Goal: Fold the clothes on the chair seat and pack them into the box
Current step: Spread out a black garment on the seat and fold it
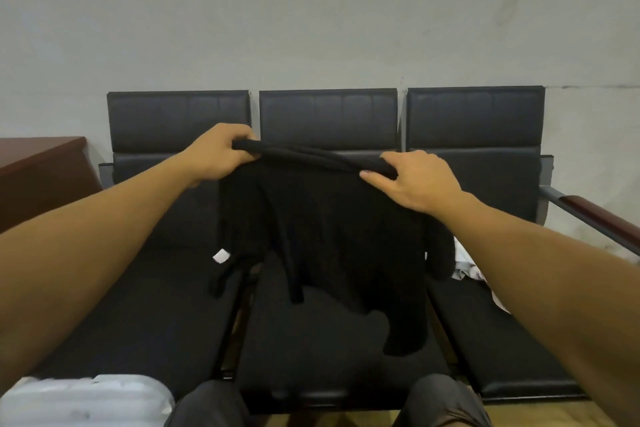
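Note:
A black garment (pixel 329 239) hangs in the air above the middle chair seat (pixel 311 350), held up by its top edge. My left hand (pixel 220 156) grips the left end of that edge. My right hand (pixel 412 180) pinches the right end between thumb and fingers. The cloth droops down unevenly, and a white label (pixel 221 256) shows at its left side. More light-coloured clothes (pixel 471 274) lie on the right seat, partly hidden behind my right arm. A white box (pixel 86 400) stands at the bottom left.
Three black padded chairs stand in a row against a grey wall (pixel 311 10). A brown wooden table (pixel 38 170) is at the left. A wooden armrest (pixel 595 215) juts out on the right. My knees (pixel 207 406) are at the bottom edge.

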{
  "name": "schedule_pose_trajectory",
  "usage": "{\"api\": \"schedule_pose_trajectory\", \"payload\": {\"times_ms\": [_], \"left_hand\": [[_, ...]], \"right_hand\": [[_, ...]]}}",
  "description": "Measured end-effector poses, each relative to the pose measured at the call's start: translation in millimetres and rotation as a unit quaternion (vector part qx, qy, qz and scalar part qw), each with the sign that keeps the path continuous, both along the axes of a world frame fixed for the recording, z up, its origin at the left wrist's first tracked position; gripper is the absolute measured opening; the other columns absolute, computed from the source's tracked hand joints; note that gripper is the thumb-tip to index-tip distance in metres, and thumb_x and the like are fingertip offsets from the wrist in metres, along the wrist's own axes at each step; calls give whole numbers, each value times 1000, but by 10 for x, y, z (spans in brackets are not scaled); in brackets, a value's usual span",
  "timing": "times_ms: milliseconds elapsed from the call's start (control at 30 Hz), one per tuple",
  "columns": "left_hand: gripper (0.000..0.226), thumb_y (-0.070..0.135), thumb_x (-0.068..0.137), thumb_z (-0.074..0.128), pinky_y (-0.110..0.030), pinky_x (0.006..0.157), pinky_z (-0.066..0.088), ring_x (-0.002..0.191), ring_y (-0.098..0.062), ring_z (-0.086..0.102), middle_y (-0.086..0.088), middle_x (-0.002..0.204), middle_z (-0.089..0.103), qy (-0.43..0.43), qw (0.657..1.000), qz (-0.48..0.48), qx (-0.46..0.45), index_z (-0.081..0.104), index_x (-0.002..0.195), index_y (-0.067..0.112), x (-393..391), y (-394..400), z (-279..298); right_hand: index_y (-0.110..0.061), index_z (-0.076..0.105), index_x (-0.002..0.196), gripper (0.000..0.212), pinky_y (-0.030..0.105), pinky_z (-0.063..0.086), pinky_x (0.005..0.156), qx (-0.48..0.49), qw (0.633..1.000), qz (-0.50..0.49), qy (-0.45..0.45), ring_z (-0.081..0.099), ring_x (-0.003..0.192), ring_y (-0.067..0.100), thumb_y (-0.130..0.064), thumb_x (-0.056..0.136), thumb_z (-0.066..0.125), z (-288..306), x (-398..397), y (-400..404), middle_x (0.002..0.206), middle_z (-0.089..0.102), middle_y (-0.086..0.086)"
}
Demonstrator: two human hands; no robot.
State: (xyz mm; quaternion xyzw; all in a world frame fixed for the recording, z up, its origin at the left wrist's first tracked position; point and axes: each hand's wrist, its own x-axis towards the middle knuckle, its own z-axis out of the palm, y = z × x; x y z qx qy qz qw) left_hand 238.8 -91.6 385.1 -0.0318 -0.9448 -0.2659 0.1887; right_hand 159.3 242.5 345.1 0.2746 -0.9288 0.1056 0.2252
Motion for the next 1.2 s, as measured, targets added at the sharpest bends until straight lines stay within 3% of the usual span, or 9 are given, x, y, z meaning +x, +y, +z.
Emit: {"api": "schedule_pose_trajectory", "payload": {"times_ms": [100, 200, 300, 467, 600, 800, 900, 1100, 1200], "left_hand": [[5, 13, 95, 68, -36, 78, 48, 80, -14, 62, 1, 86, 67, 22, 998, -60, 12, 69, 91, 16, 22, 267, -14], [15, 16, 92, 69, -28, 73, 45, 81, -5, 61, 11, 84, 65, 5, 989, -121, -80, 64, 84, 28, -12, 693, 5], [20, 9, 88, 66, -27, 79, 44, 90, -11, 62, 11, 98, 63, -22, 979, -129, -154, 60, 95, 27, -74, 939, -47], [23, 8, 89, 63, -36, 73, 47, 88, -22, 60, 2, 96, 62, -46, 978, -93, -180, 52, 98, 25, 38, 637, -68], [21, 6, 91, 56, -35, 66, 41, 83, -26, 57, -2, 97, 61, -47, 958, 13, -283, 51, 93, 27, 160, 406, -199], [28, -9, 85, 48, -34, 59, 48, 71, -29, 61, -10, 73, 61, -21, 996, 71, -50, 62, 74, 12, 297, 186, -27], [27, -9, 84, 43, -32, 58, 48, 63, -21, 56, -11, 68, 59, -15, 997, 46, 60, 63, 72, 6, 391, 325, 114], [34, -8, 80, 39, -28, 61, 44, 65, -15, 56, -6, 68, 60, -1, 996, -18, 93, 63, 68, 12, 451, 795, 362], [19, -4, 81, 38, -38, 65, 38, 67, -23, 46, -15, 72, 50, 15, 995, -11, 99, 56, 76, -4, 446, 742, 409]], "right_hand": [[-38, 33, 149, 83, 51, 45, 105, 20, 989, 24, -141, 51, 127, 32, -68, 79, 67, -41, 1, -115, 140, 54, 7], [-44, 13, 154, 112, 42, 39, 111, -139, 941, 192, -241, 44, 133, 23, -48, 69, 86, -60, 231, -600, 147, 45, 3], [-23, 41, 141, 76, 37, 48, 103, -205, 924, 223, -233, 57, 117, 13, -20, 78, 84, 35, 312, -885, 129, 58, -6], [-21, 66, 110, 20, 43, 53, 88, -55, 973, 171, -146, 64, 96, 18, -34, 94, 68, 83, 267, -693, 106, 69, -1], [-21, 66, 103, 25, 42, 53, 80, -8, 982, 148, -119, 63, 89, 20, -42, 102, 53, 70, 259, -460, 96, 67, -4], [-11, 57, 79, 34, 37, 45, 64, -45, 985, 75, -151, 58, 69, 21, -35, 102, 53, 44, 186, -167, 71, 59, 2], [-11, 65, 87, 19, 38, 51, 71, -57, 984, 57, -156, 64, 78, 25, -26, 97, 59, 84, 211, -168, 78, 66, 5], [-17, 73, 95, 13, 35, 57, 88, -131, 944, 167, -251, 70, 90, 17, -9, 87, 67, 208, 445, -518, 94, 74, 1], [-15, 71, 103, 16, 39, 57, 88, -162, 938, 164, -258, 70, 92, 20, -10, 88, 67, 220, 466, -442, 99, 73, 4]]}}
